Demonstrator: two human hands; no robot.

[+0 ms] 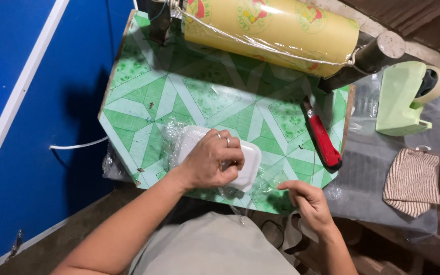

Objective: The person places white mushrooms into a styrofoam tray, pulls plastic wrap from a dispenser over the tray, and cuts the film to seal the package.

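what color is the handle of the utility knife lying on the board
Red, with a black tip. The utility knife shows best, and only, in the head view, right of the white box.

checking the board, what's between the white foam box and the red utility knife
Head view: only bare green patterned board and some clear wrap film lie between white foam box and red utility knife.

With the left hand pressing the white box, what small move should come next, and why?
Probably the right hand folds the loose clear film up over the white box: the left hand pins it, and film at its near edge lies slack.
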